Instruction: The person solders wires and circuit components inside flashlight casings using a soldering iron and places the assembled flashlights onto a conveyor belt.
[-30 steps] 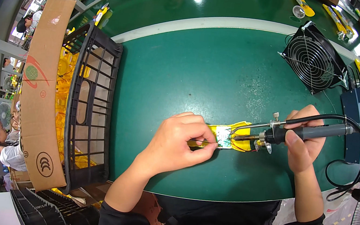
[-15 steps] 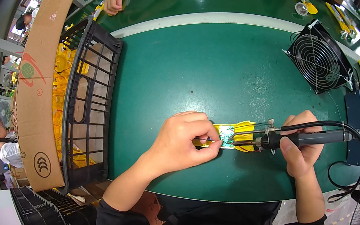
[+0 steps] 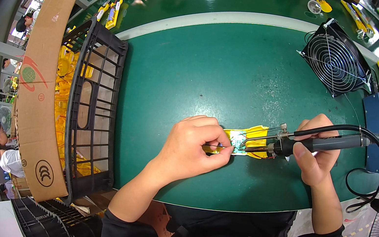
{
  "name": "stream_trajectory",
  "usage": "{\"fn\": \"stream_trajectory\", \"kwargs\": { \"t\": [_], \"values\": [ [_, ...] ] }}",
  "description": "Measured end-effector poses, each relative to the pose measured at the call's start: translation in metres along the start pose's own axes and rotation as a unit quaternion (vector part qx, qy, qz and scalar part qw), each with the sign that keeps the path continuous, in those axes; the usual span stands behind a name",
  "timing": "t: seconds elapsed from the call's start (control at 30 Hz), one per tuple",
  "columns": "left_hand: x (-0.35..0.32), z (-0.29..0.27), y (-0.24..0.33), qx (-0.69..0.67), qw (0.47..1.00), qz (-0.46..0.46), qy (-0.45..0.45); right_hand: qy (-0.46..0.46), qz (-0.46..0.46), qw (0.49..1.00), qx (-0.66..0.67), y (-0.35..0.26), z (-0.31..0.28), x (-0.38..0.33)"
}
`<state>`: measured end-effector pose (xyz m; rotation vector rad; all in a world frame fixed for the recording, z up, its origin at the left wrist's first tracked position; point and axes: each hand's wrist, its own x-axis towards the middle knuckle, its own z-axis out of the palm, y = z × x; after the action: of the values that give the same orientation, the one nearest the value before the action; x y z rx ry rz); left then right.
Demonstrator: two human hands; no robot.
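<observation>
At the centre of the frame, on the green table (image 3: 217,68), lies a yellow part (image 3: 255,135) with a small circuit board (image 3: 235,140). The left hand (image 3: 192,146) pinches its left end, fingers closed tight on it. The right hand (image 3: 315,153) is wrapped around a soldering iron (image 3: 314,143), tip at the board. At left, a black crate (image 3: 94,108) holds yellow parts (image 3: 61,98); a cardboard box (image 3: 41,85) stands beside it. A fan (image 3: 335,59) sits upper right.
</observation>
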<state>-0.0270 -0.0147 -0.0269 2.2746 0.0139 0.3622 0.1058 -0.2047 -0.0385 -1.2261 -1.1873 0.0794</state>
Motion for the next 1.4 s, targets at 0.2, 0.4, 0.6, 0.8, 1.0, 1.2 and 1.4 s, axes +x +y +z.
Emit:
{"fn": "stream_trajectory", "kwargs": {
  "t": [0.2, 0.4, 0.6, 0.8, 1.0, 1.2, 1.4],
  "values": [
    [0.0, 0.0, 0.0, -0.002, 1.0, -0.003, -0.004, 0.006, 0.002, 1.0, -0.002, 0.0, 0.0, -0.001],
    [0.0, -0.001, 0.001, -0.003, 1.0, -0.005, -0.006, 0.005, 0.01, 1.0, 0.0, -0.002, 0.001, -0.001],
    [0.0, 0.0, -0.001, -0.001, 1.0, -0.005, -0.009, 0.035, 0.011, 0.999, 0.033, -0.001, 0.001, -0.001],
    [0.001, -0.002, 0.001, -0.008, 1.0, -0.01, -0.016, 0.121, 0.1, 0.986, 0.057, -0.014, 0.0, 0.006],
    [0.001, -0.006, 0.001, -0.01, 0.999, -0.003, -0.034, 0.198, 0.084, 0.977, 0.015, -0.008, -0.007, 0.009],
    [0.002, -0.002, -0.006, -0.025, 0.998, 0.049, -0.024, 0.27, 0.108, 0.956, 0.045, -0.004, -0.008, 0.015],
    [0.001, 0.001, -0.01, -0.03, 0.997, 0.072, -0.005, 0.295, 0.096, 0.949, 0.055, 0.01, -0.013, 0.015]
  ]
}}
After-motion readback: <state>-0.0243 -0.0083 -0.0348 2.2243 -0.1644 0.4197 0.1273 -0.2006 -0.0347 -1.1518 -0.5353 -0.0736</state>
